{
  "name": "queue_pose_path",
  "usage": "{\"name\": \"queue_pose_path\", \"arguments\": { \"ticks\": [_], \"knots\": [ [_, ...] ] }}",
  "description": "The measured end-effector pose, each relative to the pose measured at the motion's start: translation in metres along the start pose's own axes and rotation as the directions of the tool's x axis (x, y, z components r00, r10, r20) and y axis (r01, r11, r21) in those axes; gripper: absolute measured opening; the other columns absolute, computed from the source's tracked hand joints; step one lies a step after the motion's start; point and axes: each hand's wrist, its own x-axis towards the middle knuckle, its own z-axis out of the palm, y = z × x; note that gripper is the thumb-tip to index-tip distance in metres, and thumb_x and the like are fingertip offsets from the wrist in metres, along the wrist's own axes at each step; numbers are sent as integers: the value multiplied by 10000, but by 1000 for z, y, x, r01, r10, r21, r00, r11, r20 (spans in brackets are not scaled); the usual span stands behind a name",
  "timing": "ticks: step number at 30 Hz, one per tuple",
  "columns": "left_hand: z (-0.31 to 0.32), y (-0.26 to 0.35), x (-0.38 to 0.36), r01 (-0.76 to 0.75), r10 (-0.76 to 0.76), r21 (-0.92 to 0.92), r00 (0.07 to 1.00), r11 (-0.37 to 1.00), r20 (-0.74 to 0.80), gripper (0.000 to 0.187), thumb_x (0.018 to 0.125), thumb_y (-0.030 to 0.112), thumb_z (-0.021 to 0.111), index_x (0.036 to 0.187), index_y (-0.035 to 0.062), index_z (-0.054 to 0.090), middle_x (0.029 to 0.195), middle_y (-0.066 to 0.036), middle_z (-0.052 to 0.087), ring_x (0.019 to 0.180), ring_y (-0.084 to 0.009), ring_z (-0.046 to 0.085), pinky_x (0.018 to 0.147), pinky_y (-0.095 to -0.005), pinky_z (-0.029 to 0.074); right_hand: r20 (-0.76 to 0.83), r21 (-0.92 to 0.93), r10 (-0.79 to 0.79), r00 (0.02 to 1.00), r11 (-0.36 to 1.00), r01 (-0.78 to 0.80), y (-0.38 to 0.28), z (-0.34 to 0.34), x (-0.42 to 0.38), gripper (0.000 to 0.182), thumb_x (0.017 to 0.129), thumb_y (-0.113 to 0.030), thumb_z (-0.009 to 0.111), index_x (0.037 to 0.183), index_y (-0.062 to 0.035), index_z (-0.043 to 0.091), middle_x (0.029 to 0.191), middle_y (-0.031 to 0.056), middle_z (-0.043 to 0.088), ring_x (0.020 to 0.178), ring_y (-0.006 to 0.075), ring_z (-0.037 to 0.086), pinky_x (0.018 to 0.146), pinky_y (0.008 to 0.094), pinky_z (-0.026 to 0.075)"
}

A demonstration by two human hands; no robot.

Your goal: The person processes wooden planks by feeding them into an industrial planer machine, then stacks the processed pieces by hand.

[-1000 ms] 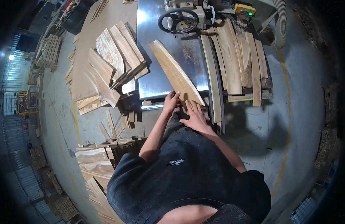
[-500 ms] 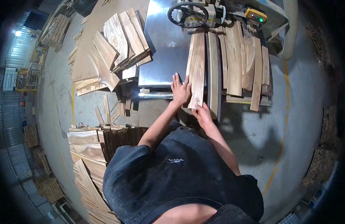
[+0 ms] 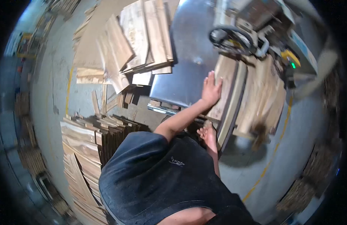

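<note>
A wooden board (image 3: 223,88) lies lengthwise on the metal machine table (image 3: 181,71), along the fence (image 3: 232,101), its far end beneath the machine head with the black handwheel (image 3: 232,39). My left hand (image 3: 212,91) rests flat on the board's left side, fingers stretched forward. Just below the board's near end is my right hand (image 3: 208,134), its fingers loosely curled and apart, with nothing visible in them.
Several boards (image 3: 145,37) are piled left of the metal table. More strips (image 3: 261,93) lie right of the fence. A tall stack of boards (image 3: 81,138) stands at my left. A control box with a green light (image 3: 291,60) sits at the right.
The board has moved forward under the machine head. My right hand has come off its near end, while my left stays on its side. The view has turned and shifted.
</note>
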Motion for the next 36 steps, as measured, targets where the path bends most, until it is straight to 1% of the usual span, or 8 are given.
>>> {"name": "queue_pose_path", "arguments": {
  "ticks": [13, 17, 21, 24, 25, 26, 33, 36],
  "knots": [
    [12, -39, 99, -19, -38, -445, 992, 895, -117, 257, 785, 94, 620, 1025, 31, 686, 1372, -313, 431, 1310, -440, 399, 1075, -525, 306, -78, 216, -202, 976, 953, 214, -114, 45, 94, 564, 928, -491, 586, 1172, 16, 559, 1057, 124, 679, 608, 197, 635, 474, 249, 396],
    [-136, -77, 123, -241, 24, -368, 862, 898, -507, 120, 751, 90, 692, 859, 45, 719, 1167, -188, 619, 1177, -383, 529, 1050, -510, 350, -208, -100, -322, 924, 946, 307, -147, 73, 102, 620, 944, -601, 458, 1066, -12, 610, 879, 41, 699, 695, 152, 662, 418, 200, 402],
    [-244, -203, 129, 356, -247, -4, 640, 934, -728, 863, 827, 409, 680, 1500, 70, 260, 1510, -326, 148, 1378, -476, 208, 1101, -619, 142, -180, 6, -204, 962, 978, 208, -179, 76, 118, 676, 917, -667, 434, 1107, -34, 573, 916, 32, 674, 712, 134, 634, 439, 176, 375],
    [-335, -234, 123, 894, -841, -19, 415, 449, -347, 1084, 692, 468, 800, 1488, -7, 236, 1524, -340, 136, 1419, -447, 191, 1137, -518, 208, -124, -18, -284, 951, 959, 284, -195, 84, 132, 635, 939, -637, 420, 1060, -33, 575, 918, 41, 673, 715, 147, 629, 436, 187, 388],
    [-332, -303, 101, 714, -801, -501, 595, 489, 67, 1098, 630, 416, 853, 1463, -31, 293, 1479, -344, 275, 1415, -375, 276, 1129, -397, 292, -40, 43, -330, 943, 943, 331, -196, 82, 145, 590, 951, -602, 435, 1057, -38, 571, 932, 47, 672, 755, 156, 635, 468, 203, 416],
    [-313, -334, 95, 673, -792, -458, 598, 580, -124, 985, 624, 308, 883, 1403, -49, 396, 1310, -298, 506, 1216, -281, 527, 891, -329, 512, 41, 103, -382, 923, 921, 376, -200, 83, 152, 545, 963, -567, 451, 1054, -43, 568, 946, 53, 671, 794, 166, 642, 501, 220, 443],
    [-354, -309, 62, 617, -773, -523, 619, 589, -140, 880, 649, 397, 849, 1305, -77, 503, 1215, -238, 600, 1066, -292, 609, 890, -382, 496, 326, 125, -350, 878, 937, 327, -126, 134, 67, 364, 968, -387, 563, 1115, -55, 546, 1023, 92, 664, 890, 199, 654, 669, 272, 509],
    [-340, -289, 63, 830, -833, -442, 483, 339, 269, 991, 603, 532, 853, 1333, -33, 492, 1239, -285, 558, 1152, -324, 557, 932, -414, 464, 382, 150, -367, 848, 930, 335, -73, 121, 59, 385, 986, -371, 536, 1159, -27, 517, 1047, 114, 662, 902, 205, 655, 666, 275, 492]
  ]
}}
